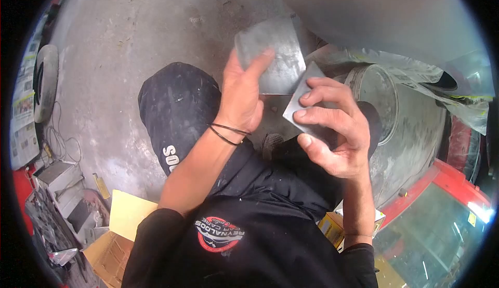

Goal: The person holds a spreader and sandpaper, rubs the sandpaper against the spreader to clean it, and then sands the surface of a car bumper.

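Observation:
My left hand (241, 93) grips a flat, squarish grey metal plate (285, 54), its thumb lying across the top face. A dull smear shows on the plate's surface. In my right hand (340, 127) is a smaller, thin grey spreader blade (296, 106), pinched between fingers and thumb. The blade is tilted, and its upper corner is right at the plate's lower right edge. Both hands are in front of my body, over my dark trousers (179, 98).
A smooth grey panel (395, 12) hangs over the upper right, near the plate. Below it stands a round, clear-sided container (382, 106). A red-framed glass panel (431, 231) lies lower right. Cardboard (109, 254) and a tire (47, 82) are at left on the concrete floor (109, 54).

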The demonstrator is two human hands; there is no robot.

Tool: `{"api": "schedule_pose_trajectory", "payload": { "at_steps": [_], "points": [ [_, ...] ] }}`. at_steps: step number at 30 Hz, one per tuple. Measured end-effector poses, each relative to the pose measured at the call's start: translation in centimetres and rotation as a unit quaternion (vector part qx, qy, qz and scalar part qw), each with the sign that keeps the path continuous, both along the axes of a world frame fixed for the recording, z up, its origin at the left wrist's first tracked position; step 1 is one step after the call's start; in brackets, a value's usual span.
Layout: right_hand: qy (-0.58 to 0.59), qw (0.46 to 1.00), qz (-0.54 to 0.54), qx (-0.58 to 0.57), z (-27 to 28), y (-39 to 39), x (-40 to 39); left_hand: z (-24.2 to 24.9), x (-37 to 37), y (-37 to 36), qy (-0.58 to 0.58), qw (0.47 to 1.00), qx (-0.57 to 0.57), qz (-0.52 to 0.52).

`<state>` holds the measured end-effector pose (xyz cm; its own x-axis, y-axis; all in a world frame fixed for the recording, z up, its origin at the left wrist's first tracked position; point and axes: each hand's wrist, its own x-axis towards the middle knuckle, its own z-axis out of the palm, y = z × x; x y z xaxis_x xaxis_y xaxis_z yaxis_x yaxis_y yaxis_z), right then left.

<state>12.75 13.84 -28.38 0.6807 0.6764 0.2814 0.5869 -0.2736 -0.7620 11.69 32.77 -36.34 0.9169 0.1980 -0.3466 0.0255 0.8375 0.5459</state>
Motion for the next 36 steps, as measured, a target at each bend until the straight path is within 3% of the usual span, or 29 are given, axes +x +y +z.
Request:
{"api": "schedule_pose_trajectory", "payload": {
  "at_steps": [4,9,14,24,30,36],
  "points": [
    [0.042,0.996,-0.033,0.066,-2.2,-0.3,0.6,0.6,-0.5,0.5,0.025,0.994,-0.086,-0.063],
    [-0.097,0.984,-0.061,-0.134,-1.1,-4.0,3.5,-0.4,-0.5,0.8,-0.029,0.996,-0.044,-0.069],
    [-0.185,0.971,-0.010,-0.151,1.7,-2.7,3.6,0.2,-0.4,0.4,-0.017,0.999,0.032,-0.039],
    [-0.178,0.956,0.034,-0.229,2.1,-1.5,4.4,0.5,-0.5,-0.2,-0.003,0.997,0.072,-0.040],
    [-0.152,0.963,0.012,-0.222,1.9,-1.6,4.0,-0.4,-0.2,-0.1,-0.002,0.994,0.112,-0.012],
    [0.005,1.000,-0.001,0.005,-0.7,-0.5,1.1,0.1,-0.4,0.5,0.030,0.998,-0.034,-0.032]
  ]
}}
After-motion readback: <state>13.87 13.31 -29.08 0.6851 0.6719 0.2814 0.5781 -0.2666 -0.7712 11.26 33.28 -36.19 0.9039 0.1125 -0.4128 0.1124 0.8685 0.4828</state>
